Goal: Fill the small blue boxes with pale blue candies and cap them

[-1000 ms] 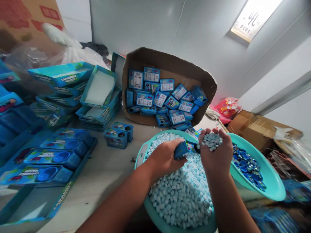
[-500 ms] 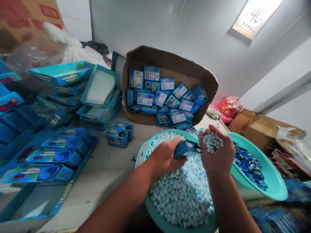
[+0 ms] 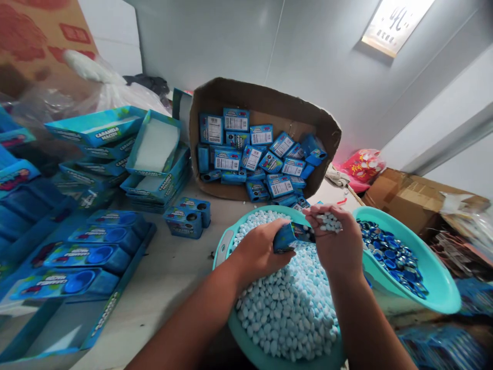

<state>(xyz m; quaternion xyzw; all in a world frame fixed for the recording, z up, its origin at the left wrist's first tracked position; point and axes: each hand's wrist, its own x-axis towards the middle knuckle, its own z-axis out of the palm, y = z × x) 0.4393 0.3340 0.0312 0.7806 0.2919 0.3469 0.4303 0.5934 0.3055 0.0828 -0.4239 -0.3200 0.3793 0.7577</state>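
Observation:
My left hand (image 3: 259, 249) grips a small blue candy box (image 3: 287, 237) over a teal basin (image 3: 222, 250) heaped with pale blue candies (image 3: 287, 303). My right hand (image 3: 339, 241) is cupped around a handful of the same candies (image 3: 328, 221), tilted toward the box's open end. A second teal basin (image 3: 442, 293) to the right holds several blue caps (image 3: 393, 257).
A tipped cardboard carton (image 3: 265, 97) behind the basins holds several filled blue boxes. Two small boxes (image 3: 187, 215) stand on the table. Blue display trays (image 3: 154, 149) are stacked at the left, with rows of packs (image 3: 84, 254) in front. A brown carton (image 3: 412, 200) sits at the right.
My right hand has tipped lower and closer to the box, and fewer candies show in its palm. The camera shifted slightly.

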